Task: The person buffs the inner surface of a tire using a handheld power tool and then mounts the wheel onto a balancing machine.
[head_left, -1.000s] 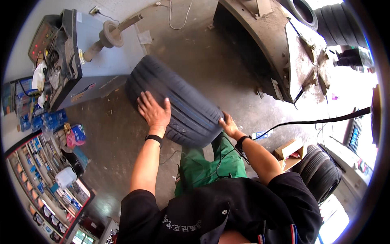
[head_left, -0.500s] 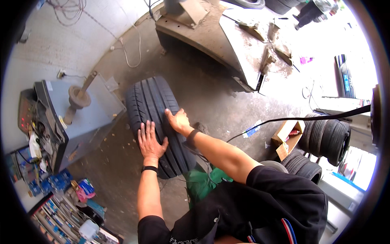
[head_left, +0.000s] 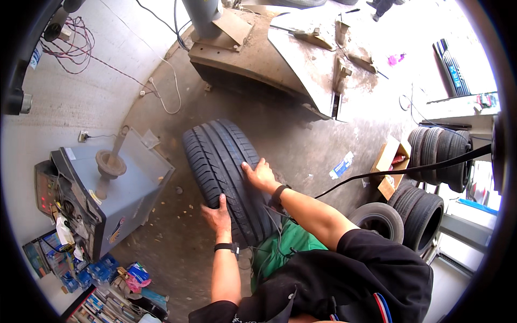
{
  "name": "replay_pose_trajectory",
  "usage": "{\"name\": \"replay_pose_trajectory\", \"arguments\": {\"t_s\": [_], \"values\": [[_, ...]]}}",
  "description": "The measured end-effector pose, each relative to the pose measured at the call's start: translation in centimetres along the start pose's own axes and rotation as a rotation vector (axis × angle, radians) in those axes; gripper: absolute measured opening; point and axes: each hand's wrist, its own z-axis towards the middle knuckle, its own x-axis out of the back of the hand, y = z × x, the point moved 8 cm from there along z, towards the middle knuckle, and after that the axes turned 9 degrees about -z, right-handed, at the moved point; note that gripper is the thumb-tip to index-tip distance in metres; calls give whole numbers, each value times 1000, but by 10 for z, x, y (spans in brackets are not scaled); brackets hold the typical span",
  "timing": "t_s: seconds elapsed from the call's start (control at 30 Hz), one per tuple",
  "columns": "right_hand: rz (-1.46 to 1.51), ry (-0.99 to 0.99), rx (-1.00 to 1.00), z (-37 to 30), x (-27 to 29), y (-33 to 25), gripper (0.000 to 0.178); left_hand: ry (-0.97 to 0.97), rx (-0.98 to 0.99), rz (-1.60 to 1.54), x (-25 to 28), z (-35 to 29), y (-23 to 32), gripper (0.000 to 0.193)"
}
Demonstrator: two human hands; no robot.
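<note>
A black tire [head_left: 223, 161] stands upright on its tread in front of me, its grooved tread turned up toward me. My left hand [head_left: 217, 215] is at its left edge, thumb on the tread and fingers over the side. On the opposite edge my right hand [head_left: 259, 175] holds on in the same way, thumb on the tread and fingers partly hidden. Both wrists carry dark bands. Close to the tire's near end is green cloth [head_left: 291, 242] at my legs, with thin dark cords across it.
A grey wheel balancer [head_left: 134, 183] with a shaft stands left. Ahead is a tire changer [head_left: 247, 59] with a metal turntable. Several tires [head_left: 439, 153], a wheel [head_left: 379, 222] and an open cardboard box [head_left: 389, 185] sit right. A black cable [head_left: 409, 166] crosses there. Tool clutter [head_left: 102, 301] lies lower left.
My left hand has gone from lying flat on the tread to gripping the left edge. The right hand stays on the right edge. The whole view has shifted, the tire now appearing further right and lower.
</note>
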Motion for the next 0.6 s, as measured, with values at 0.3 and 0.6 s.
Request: {"name": "replay_pose_trajectory", "arguments": {"t_s": [0.3, 0.6], "values": [[-76, 11, 50, 16, -10, -18, 100, 11, 55, -127, 15, 32, 14, 75], [421, -10, -8, -4, -63, 9, 89, 99, 34, -210, 38, 73, -17, 67]]}}
